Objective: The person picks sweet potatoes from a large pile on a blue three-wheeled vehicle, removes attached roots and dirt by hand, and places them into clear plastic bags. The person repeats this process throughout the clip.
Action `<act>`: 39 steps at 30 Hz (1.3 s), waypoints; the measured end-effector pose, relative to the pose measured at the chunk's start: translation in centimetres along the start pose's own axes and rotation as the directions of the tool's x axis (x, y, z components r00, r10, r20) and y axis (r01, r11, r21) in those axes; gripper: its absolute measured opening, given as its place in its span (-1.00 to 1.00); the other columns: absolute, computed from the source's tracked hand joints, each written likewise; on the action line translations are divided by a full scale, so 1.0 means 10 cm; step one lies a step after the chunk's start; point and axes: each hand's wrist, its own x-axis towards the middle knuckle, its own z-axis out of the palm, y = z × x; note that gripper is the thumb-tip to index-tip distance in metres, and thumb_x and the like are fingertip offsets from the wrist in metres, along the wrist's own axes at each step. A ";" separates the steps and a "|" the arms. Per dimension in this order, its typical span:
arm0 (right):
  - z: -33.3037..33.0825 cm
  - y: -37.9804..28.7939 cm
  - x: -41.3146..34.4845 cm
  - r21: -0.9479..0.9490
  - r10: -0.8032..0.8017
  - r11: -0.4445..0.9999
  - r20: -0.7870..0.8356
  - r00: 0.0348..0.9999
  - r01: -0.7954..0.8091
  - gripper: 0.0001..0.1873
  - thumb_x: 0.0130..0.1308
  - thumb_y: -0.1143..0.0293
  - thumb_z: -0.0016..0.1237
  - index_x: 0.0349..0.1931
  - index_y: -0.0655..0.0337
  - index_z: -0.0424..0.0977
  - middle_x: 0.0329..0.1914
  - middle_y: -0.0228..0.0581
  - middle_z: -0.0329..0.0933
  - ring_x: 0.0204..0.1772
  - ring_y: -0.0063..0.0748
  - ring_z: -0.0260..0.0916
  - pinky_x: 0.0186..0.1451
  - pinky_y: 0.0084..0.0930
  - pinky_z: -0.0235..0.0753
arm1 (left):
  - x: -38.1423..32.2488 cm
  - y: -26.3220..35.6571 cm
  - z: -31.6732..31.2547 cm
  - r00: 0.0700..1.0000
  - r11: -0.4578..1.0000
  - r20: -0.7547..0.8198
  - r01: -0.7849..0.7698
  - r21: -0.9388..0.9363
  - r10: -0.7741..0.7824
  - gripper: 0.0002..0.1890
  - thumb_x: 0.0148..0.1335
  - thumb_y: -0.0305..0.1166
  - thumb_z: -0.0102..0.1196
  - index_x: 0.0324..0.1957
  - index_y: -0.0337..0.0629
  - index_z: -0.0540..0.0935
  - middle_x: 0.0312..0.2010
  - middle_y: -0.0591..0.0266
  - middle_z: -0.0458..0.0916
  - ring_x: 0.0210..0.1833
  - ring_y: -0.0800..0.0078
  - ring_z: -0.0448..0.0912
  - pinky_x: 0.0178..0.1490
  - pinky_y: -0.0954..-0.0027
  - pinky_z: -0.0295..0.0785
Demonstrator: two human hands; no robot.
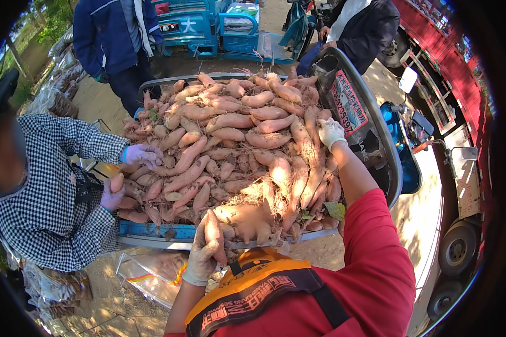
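Observation:
My left hand [200, 258], in a pale work glove, is closed around a sweet potato [213, 232] held upright above the near edge of the cargo bed. Also gloved, my right hand [332, 133] reaches to the right side of the big heap of sweet potatoes [230, 122], beside the bed's dark side panel. Its fingertips touch the roots there; whether they grip one is unclear. Soil and thin rootlets cling to much of the heap. A blue-edged metal rim [160, 231] runs along the bed's near side.
At left, a person in a checked top [63, 202] and purple gloves holds a sweet potato [117, 183]. Two people stand beyond the heap. A clear plastic bag [152, 278] is below the rim. Blue cargo tricycles [189, 29] stand behind; a red truck [455, 84] stands right.

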 end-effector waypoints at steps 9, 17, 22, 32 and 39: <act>-0.93 -0.30 -0.03 0.981 -0.097 0.025 -0.190 0.977 0.194 -0.72 0.34 0.25 0.06 -0.12 0.28 0.53 -0.31 -0.34 0.57 -0.30 -0.48 0.47 -0.18 -0.57 0.42 | -0.01 0.06 -0.28 0.993 0.999 -0.111 -0.039 -0.003 0.038 -0.15 0.08 -0.35 0.32 0.44 -0.03 0.23 0.39 0.24 0.25 0.33 0.25 0.35 0.27 0.15 0.41; -1.13 -1.68 -1.15 0.833 -0.551 -0.500 -0.094 0.829 -0.238 -0.77 0.36 0.37 -0.06 -0.15 0.37 0.51 -0.19 -0.23 0.57 -0.09 -0.35 0.54 0.06 -0.41 0.54 | 0.36 0.28 -0.37 0.996 0.995 0.049 -0.076 0.068 0.073 -0.46 0.37 -0.04 0.08 0.22 -0.21 0.47 -0.21 0.27 0.59 -0.34 0.56 0.52 -0.21 0.51 0.46; -0.84 -2.50 -1.75 0.804 -0.788 -0.340 0.040 0.614 -0.488 -0.72 0.36 0.25 0.01 -0.23 0.35 0.52 -0.24 -0.27 0.54 -0.18 -0.43 0.48 -0.05 -0.47 0.47 | 0.20 0.48 -0.26 0.920 0.979 0.385 0.138 -0.151 -0.071 -0.19 0.17 0.13 0.24 0.29 -0.26 0.37 0.18 0.23 0.48 0.23 0.47 0.42 0.30 0.44 0.29; -0.89 -3.09 -2.21 0.960 -0.951 0.024 0.108 0.289 -0.280 -0.44 0.20 0.28 0.21 0.19 0.28 0.40 0.13 -0.23 0.52 0.13 -0.47 0.46 0.12 -0.51 0.50 | -0.30 0.50 -0.61 0.987 0.951 -0.146 0.105 0.289 -0.065 -0.41 0.12 -0.36 0.36 0.18 -0.20 0.44 -0.20 0.37 0.57 -0.35 0.66 0.50 -0.38 0.60 0.41; -0.97 -3.41 -2.62 0.613 -0.902 0.433 0.299 0.313 0.662 -0.55 0.22 0.00 0.03 -0.02 0.09 0.55 -0.04 -0.11 0.62 0.01 0.01 0.53 0.09 -0.24 0.48 | -0.51 0.50 -0.84 0.977 0.893 -0.207 0.131 0.431 -0.043 -0.34 0.01 -0.49 0.43 0.18 -0.29 0.44 -0.12 0.31 0.57 -0.21 0.59 0.53 -0.18 0.55 0.45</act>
